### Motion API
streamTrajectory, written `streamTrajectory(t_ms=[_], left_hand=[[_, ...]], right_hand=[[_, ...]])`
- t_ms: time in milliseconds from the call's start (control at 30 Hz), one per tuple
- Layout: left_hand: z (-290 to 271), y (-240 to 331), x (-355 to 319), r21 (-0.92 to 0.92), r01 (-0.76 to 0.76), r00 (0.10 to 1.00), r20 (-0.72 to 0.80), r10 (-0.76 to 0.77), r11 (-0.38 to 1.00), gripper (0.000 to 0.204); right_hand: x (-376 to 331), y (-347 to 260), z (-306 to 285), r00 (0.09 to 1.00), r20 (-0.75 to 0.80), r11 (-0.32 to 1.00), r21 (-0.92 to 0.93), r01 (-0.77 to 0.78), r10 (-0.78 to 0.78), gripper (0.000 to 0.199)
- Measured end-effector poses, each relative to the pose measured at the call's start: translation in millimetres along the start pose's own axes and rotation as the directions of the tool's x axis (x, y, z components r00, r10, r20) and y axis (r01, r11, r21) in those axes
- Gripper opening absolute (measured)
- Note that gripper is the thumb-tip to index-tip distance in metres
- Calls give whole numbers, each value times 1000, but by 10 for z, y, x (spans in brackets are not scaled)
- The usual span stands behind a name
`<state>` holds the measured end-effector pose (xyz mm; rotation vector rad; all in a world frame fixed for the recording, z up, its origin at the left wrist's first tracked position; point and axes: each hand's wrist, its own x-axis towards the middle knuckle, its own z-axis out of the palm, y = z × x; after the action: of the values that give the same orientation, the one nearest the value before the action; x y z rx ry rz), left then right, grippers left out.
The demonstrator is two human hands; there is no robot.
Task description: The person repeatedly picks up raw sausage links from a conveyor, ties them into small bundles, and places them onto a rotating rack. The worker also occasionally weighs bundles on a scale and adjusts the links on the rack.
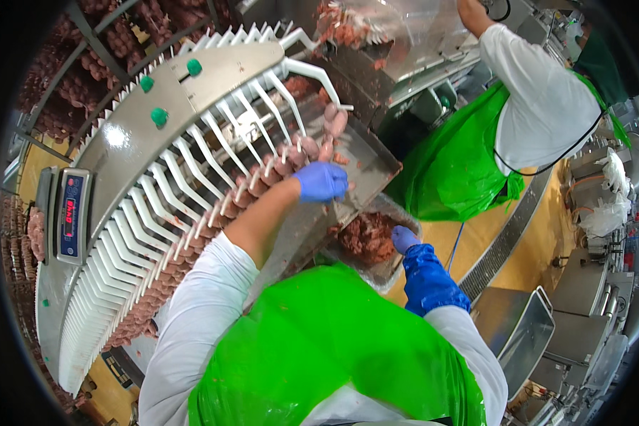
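My left hand (323,182), in a purple glove, reaches over a steel tray (368,153) beside a conveyor of white hooks (181,167). Its fingers are curled together, and whatever they hold is hidden. Just above it, a chain of pink sausage links (309,147) runs along the hook tips. My right hand (405,240), gloved in purple under a blue sleeve cover, is closed at the right side of a tub (387,277). Ground meat (368,238) lies in that tub. I cannot make out what the right fingers grip, if anything.
A small scale-like display (71,216) is fixed at the conveyor's left. A co-worker in a green apron (454,156) stands at the upper right by another machine with meat. Sausages (156,28) hang on racks at upper left. A steel cart (522,334) stands at right.
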<state>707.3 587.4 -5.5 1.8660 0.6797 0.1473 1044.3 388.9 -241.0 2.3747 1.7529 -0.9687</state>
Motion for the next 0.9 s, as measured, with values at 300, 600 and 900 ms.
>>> streamTrajectory(t_ms=[300, 600, 900], left_hand=[[31, 529, 110, 684, -6, 987, 121, -105, 730, 33], [-158, 409, -169, 516, -79, 996, 74, 48, 853, 31], [-244, 576, -461, 608, -33, 908, -313, 278, 793, 29]], right_hand=[[-323, -2271, -1238, 663, -308, 716, -102, 690, -683, 21], [89, -199, -120, 977, 26, 973, -88, 211, -210, 26], [82, -689, -566, 872, -431, 887, 273, 372, -234, 58]])
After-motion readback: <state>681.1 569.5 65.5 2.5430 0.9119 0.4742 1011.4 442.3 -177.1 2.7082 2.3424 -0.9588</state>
